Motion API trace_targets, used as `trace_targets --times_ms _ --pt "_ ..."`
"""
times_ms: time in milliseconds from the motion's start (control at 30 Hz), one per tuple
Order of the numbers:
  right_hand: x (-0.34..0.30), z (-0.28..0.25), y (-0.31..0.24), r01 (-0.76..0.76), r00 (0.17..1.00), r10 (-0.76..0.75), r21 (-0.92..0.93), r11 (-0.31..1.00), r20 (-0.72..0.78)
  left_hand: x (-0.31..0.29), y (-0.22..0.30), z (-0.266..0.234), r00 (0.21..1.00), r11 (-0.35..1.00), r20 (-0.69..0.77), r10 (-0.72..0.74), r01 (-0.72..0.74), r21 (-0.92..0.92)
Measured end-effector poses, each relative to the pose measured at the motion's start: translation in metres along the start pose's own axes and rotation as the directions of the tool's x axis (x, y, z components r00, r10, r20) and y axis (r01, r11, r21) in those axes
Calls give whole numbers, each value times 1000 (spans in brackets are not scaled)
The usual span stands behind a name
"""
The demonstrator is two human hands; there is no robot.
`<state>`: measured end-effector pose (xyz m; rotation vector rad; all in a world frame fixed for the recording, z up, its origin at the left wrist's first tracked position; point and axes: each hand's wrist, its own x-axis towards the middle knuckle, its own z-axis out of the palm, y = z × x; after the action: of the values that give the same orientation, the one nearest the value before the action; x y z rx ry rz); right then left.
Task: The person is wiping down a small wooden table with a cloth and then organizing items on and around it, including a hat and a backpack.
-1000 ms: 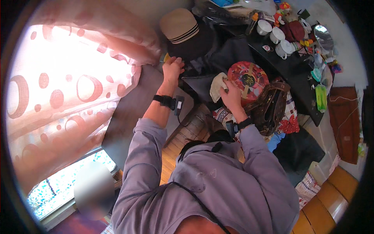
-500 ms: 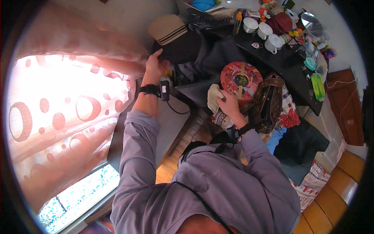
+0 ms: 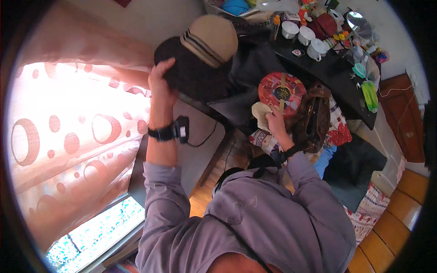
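Note:
My left hand (image 3: 162,84) grips the dark brim of a sun hat (image 3: 213,38), which has a beige crown with black stripes. The hat is tilted, its brim spread toward the curtain side, and the fingers under the brim are hidden. In my right hand (image 3: 276,120) is a small cream-coloured cloth (image 3: 261,113), bunched in closed fingers. Just beyond that hand lies a round red patterned box (image 3: 282,91) with a gold band. A brown handbag (image 3: 314,120) stands to the right of the box.
A black table (image 3: 334,82) at the far right bears white lidded cups (image 3: 315,50), a round mirror (image 3: 358,23) and a green packet (image 3: 370,96). Black bags or cloth lie behind the box. A pink curtain (image 3: 84,150) hangs over the bright window at left.
My left hand has moved left and slightly nearer, bringing the hat with it and turning it so the brim points left. My right hand has shifted slightly right with the cloth.

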<state>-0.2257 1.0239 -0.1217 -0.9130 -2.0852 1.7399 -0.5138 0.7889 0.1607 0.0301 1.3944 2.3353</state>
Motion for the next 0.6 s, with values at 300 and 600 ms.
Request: trace_targets --times_ms 300,600 --pt "-11 22 -42 -173 967 101 305 937 236 -156 10 -150 970 981 -237 -50 92 170" --pt "-37 132 -88 427 823 -282 -210 879 493 -272 43 -247 878 978 -442 186 -210 -6"
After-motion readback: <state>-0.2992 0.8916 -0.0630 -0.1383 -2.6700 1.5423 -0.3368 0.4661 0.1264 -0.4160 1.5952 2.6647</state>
